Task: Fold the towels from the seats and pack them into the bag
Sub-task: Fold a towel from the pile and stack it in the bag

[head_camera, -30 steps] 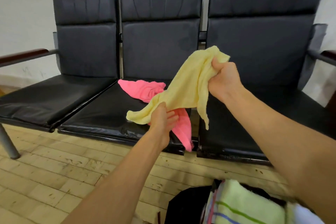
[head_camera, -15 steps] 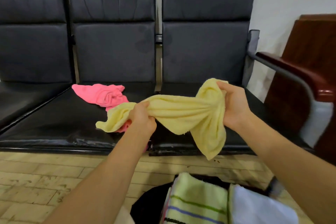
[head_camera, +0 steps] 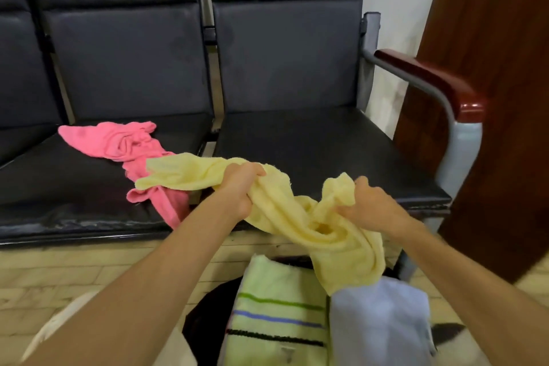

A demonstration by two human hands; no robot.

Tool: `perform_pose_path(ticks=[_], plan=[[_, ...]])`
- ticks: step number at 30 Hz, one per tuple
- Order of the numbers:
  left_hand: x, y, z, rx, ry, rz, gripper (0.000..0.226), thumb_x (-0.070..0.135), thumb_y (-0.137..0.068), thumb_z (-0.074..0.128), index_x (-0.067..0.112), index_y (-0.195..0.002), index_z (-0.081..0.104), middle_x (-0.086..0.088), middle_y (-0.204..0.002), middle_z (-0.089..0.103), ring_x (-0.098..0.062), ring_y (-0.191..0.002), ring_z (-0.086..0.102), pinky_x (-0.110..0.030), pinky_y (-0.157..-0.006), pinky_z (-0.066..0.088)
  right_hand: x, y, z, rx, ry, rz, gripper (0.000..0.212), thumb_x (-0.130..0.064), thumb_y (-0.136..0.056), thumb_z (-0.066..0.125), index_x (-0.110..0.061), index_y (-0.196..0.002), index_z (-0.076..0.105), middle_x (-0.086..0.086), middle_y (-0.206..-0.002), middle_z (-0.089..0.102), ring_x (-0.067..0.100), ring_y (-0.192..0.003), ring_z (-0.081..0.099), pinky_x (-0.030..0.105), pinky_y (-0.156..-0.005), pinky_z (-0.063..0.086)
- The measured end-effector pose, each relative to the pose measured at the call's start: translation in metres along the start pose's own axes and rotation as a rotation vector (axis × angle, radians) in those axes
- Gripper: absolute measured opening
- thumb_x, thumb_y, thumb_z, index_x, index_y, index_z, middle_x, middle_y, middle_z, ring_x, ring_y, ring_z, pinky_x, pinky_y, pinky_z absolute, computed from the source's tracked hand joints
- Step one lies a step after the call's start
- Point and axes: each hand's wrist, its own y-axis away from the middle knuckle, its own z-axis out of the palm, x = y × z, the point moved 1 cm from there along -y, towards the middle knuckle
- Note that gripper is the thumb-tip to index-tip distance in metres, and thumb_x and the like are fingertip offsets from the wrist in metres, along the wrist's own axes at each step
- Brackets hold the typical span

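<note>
A person's left hand (head_camera: 242,187) and right hand (head_camera: 367,205) each clench a bunched part of a soft pale-yellow terry towel (head_camera: 300,217), held above the open black bag (head_camera: 208,327), apparently to find its edges for folding. A crumpled pink towel (head_camera: 130,145) waits on the black padded seats (head_camera: 312,140); a folded green striped towel (head_camera: 276,315) and a folded pale-blue towel (head_camera: 377,321) are already packed.

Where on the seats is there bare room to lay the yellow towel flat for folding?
The right seat, between the seat gap and the armrest, is bare. The middle seat is crowded: the pink towel sprawls across it to the front edge. Both hands, left hand and right hand, grip the yellow towel.
</note>
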Motion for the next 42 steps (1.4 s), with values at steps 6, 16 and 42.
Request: perform_pose_path(ticks=[6, 16, 42], plan=[[-0.015, -0.003, -0.001, -0.028, -0.172, 0.021, 0.046, 0.009, -0.082, 0.059, 0.009, -0.126, 0.048, -0.013, -0.122, 0.055, -0.031, -0.108, 0.057, -0.045, -0.092, 0.05, -0.029, -0.001, 0.016, 0.238, 0.156, -0.211, 0.029, -0.023, -0.093, 0.048, -0.015, -0.119, 0.041, 0.006, -0.12, 0.047, 0.029, -0.112, 0.048, 0.039, -0.089, 0.037], [0.005, 0.034, -0.015, -0.185, -0.122, 0.092, 0.018, 0.0, -0.087, 0.049, 0.016, -0.096, 0.053, -0.008, -0.098, 0.06, -0.023, -0.088, 0.062, -0.034, -0.073, 0.053, -0.066, -0.003, 0.045, 0.076, 0.045, -0.408, 0.027, -0.031, -0.097, 0.037, -0.022, -0.119, 0.051, -0.003, -0.106, 0.038, 0.019, -0.098, 0.034, 0.036, -0.086, 0.024], [0.039, 0.042, -0.045, -0.248, -0.382, 0.271, 0.038, 0.01, -0.094, 0.055, 0.012, -0.132, 0.051, -0.007, -0.121, 0.064, -0.024, -0.109, 0.063, -0.045, -0.097, 0.05, -0.034, 0.021, -0.002, -0.276, -1.473, -0.062, 0.028, -0.025, -0.098, 0.052, -0.019, -0.121, 0.066, 0.004, -0.119, 0.07, 0.024, -0.112, 0.065, 0.04, -0.095, 0.049]])
